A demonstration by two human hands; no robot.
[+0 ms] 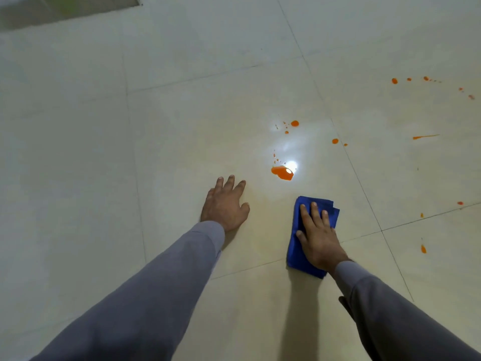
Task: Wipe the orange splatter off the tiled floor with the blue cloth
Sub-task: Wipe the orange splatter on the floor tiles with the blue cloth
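Note:
A folded blue cloth [296,246] lies flat on the cream tiled floor [182,126]. My right hand [318,235] presses down on it with straight fingers. The biggest orange blob [281,172] sits just beyond the cloth, beside a bright light reflection. Smaller orange drops [294,123] lie farther out, with more drops [394,81] at the far right and an orange streak [424,137] to the right. My left hand [226,205] rests flat on the floor, fingers spread, left of the blob and the cloth.
Small orange specks [423,248] dot the tiles to the right of the cloth. A darker strip [65,11], perhaps a mat or a threshold, runs along the top left corner.

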